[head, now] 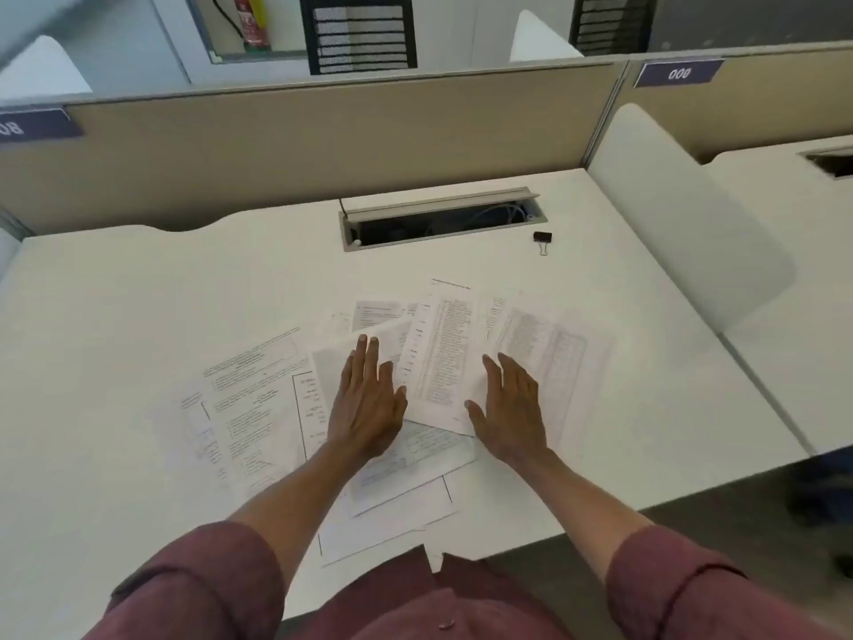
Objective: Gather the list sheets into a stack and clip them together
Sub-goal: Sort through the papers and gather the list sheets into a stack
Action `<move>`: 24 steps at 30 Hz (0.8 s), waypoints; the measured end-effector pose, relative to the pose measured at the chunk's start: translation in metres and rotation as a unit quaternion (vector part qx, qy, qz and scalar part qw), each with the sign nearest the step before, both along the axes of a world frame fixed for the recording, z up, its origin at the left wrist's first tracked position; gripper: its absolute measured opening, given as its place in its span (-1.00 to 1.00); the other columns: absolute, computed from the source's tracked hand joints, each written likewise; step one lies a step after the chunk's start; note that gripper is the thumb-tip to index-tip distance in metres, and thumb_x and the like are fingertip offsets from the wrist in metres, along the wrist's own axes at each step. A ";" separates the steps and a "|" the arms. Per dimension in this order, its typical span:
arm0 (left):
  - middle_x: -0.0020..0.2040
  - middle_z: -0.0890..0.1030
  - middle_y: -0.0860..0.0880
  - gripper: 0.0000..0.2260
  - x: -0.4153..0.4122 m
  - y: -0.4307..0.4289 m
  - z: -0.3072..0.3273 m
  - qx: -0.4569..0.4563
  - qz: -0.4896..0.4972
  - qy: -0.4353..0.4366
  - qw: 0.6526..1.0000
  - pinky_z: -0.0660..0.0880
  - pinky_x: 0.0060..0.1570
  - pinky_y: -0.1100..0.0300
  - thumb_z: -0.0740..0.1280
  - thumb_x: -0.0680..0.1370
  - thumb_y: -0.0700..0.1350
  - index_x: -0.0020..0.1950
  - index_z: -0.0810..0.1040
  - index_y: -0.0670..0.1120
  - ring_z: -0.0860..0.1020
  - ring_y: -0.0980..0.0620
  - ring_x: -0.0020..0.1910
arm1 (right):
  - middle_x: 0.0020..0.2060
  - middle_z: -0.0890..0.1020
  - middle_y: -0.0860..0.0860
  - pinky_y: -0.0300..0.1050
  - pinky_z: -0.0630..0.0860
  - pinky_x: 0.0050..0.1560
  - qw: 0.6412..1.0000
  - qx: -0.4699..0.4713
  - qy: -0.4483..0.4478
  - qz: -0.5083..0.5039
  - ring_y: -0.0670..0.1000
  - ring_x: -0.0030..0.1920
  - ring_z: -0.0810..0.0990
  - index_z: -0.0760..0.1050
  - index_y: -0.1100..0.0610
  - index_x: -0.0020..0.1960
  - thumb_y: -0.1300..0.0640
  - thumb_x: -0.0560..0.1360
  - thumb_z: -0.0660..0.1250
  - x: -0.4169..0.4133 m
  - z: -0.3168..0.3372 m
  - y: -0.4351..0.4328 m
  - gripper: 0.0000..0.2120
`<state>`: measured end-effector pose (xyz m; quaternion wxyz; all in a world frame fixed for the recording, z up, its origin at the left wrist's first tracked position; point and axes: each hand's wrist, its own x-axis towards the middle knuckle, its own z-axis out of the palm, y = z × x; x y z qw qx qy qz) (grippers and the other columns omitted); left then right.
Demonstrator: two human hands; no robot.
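- While both hands lie flat on the papers, nothing is pinched: the left hand [367,399] has its grip spread, palm down, on a blank-looking sheet; the right hand [510,406] has its grip spread likewise, thumb on the edge of a printed list page.
- White printed list sheets [441,353]: loose, fanned and overlapping at the middle of the white tabletop [115,316]. At least seven separate sheets can be made out; the exact count cannot be told, since several are overlapped.
- Small black binder clip with wire handles [542,237]: one, lying alone on the tabletop, well apart from the sheets, just right of the open grey cable tray [441,221].
- Edges: the nearest sheet reaches the tabletop's near edge by the person's maroon shirt [415,602]; the rightmost sheet lies clear of the right edge.
- Open room: bare tabletop to the left of the sheets, and between the sheets and the beige partition panel [323,140] behind.
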<state>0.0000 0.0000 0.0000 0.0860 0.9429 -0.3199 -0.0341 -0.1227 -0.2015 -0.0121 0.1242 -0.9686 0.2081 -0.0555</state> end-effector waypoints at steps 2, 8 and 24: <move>0.71 0.20 -0.26 -0.60 -0.001 -0.007 -0.003 -0.012 0.002 0.022 1.000 0.13 0.69 -0.19 0.22 0.73 0.03 0.43 0.52 -0.22 0.02 -0.25 0.75 | 0.54 0.39 0.29 0.25 0.33 0.53 1.000 0.006 0.013 -0.022 0.32 0.55 0.37 0.31 0.21 0.58 -0.10 0.55 0.41 -0.009 -0.006 -0.002 -0.28; 0.33 0.59 -0.14 -0.79 -0.014 -0.051 0.000 -0.110 0.006 0.061 0.992 0.52 0.30 -0.06 0.38 0.65 -0.09 0.21 0.65 -0.17 0.47 -0.18 0.40 | 0.56 0.40 0.29 0.30 0.33 0.53 0.998 -0.004 0.044 -0.043 0.32 0.55 0.39 0.45 0.16 0.50 -0.24 0.58 0.31 -0.031 -0.028 -0.001 -0.36; 0.41 0.54 -0.23 -0.36 -0.014 -0.161 0.018 -0.158 0.277 0.339 0.885 0.60 0.24 -0.09 0.46 0.54 -0.12 0.52 0.27 -0.28 0.58 -0.28 0.34 | 0.58 0.41 0.13 0.15 0.38 0.53 0.998 0.042 -0.039 -0.005 0.19 0.59 0.36 0.48 0.04 0.47 -0.10 0.62 0.35 -0.053 -0.051 -0.006 -0.54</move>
